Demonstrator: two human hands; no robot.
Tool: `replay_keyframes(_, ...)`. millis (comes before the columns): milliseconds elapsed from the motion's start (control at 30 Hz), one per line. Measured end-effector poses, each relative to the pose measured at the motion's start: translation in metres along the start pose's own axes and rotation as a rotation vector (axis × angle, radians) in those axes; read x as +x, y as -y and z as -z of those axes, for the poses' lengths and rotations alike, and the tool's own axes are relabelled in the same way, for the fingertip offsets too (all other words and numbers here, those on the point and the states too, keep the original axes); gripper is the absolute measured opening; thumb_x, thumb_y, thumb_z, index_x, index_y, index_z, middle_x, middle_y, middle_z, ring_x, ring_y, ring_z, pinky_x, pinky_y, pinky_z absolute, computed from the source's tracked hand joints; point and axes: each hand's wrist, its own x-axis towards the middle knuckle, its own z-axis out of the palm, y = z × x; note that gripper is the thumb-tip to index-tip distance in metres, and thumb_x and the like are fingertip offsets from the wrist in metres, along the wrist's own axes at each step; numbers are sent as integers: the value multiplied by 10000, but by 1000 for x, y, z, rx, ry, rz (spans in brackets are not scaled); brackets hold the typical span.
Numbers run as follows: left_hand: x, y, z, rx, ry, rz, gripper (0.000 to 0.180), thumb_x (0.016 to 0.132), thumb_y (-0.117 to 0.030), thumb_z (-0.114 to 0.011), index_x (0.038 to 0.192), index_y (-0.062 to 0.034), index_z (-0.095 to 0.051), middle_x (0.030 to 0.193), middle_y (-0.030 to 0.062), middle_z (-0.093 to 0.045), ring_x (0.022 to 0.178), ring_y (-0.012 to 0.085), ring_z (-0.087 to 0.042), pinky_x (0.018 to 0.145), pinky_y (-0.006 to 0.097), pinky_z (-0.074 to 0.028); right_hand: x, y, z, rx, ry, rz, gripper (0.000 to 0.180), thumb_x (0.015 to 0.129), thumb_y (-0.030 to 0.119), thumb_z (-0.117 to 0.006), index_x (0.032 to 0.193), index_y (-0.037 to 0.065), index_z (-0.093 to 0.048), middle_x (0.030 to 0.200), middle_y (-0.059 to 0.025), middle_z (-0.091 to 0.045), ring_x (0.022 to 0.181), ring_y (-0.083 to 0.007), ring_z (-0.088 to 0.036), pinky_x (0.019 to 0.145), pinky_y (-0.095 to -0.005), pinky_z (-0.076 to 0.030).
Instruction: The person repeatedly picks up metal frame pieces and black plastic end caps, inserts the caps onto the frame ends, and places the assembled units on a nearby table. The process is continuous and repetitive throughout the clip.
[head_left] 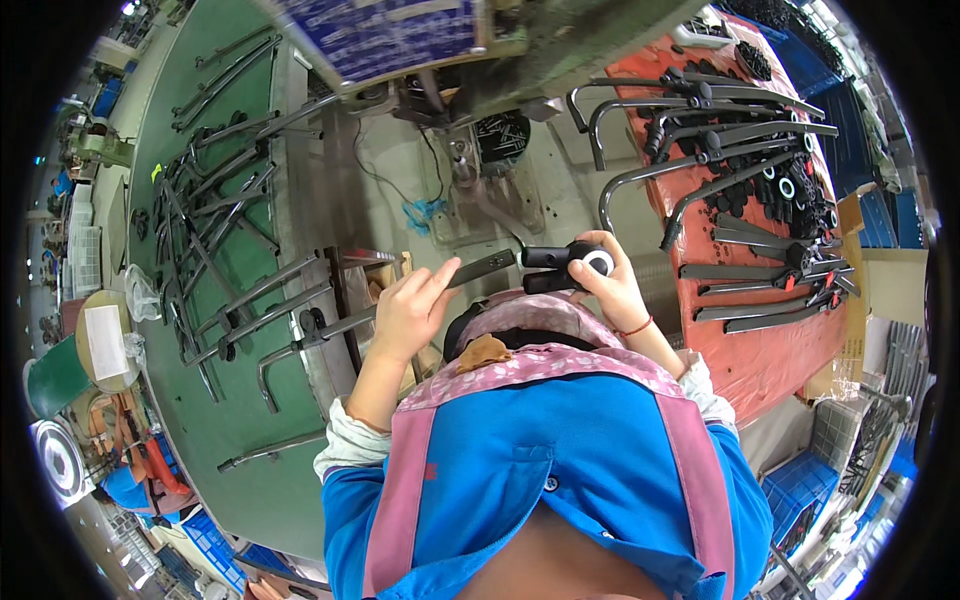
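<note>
My left hand [412, 312] is closed around a dark metal tube [482, 268] with small holes near its end. The tube runs back leftward, over the edge of the green table, to a black joint and bent bar. In front of my body, my right hand [612, 288] grips a black plastic folding joint [548, 257] with a white ring [599, 262] on its side. Two black sockets on the joint point left, and the tube's end lies very close to them. Whether they touch is hard to tell.
Tangled metal tube frames [215, 200] lie on the green table [240, 500] at left. A red-covered table [760, 380] at right bears bent tubes [720, 135] and black joint parts. Ahead stands a machine [462, 165] beside a dark bin of small metal pins [502, 137]. Another person [130, 485] is far left.
</note>
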Motion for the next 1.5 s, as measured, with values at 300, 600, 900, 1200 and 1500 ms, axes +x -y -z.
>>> replay_keyframes(300,-7,19,17,-11,-17,-53,504,792,-144,-749,1280,-149,-619,734,57,-534,631,262,-588,548,377,-479,1,28,-38,-87,165,8,399,894,269,-737,1166,31,-566,803,-34,-625,584,-104,-633,472,-206,-519)
replay_keyframes(600,-16,13,25,41,114,-115,434,795,-125,-710,1222,-139,-634,747,43,-518,679,228,-608,557,366,-495,7,53,-77,-379,291,-156,292,916,304,-680,1050,47,-642,711,16,-591,529,-37,-532,427,-180,-394)
replay_keyframes(900,18,23,49,187,-14,-195,463,783,-174,-750,1231,-132,-643,713,27,-475,608,199,-562,505,340,-454,28,65,-89,-285,271,65,296,918,285,-685,1075,40,-633,743,26,-619,581,-24,-522,475,-180,-392)
replay_keyframes(1200,80,38,65,250,-74,-167,417,821,-189,-732,1222,-119,-639,719,42,-488,616,226,-571,521,352,-477,92,96,-93,-349,228,220,324,929,294,-628,1136,45,-634,745,12,-612,549,-40,-551,446,-182,-395)
replay_keyframes(1500,111,55,65,244,-24,-104,362,849,-192,-703,1196,-113,-634,755,67,-546,671,260,-617,568,379,-506,166,76,-73,-501,172,55,192,985,174,-543,1047,1,-598,813,-81,-662,500,-128,-619,413,-271,-461)
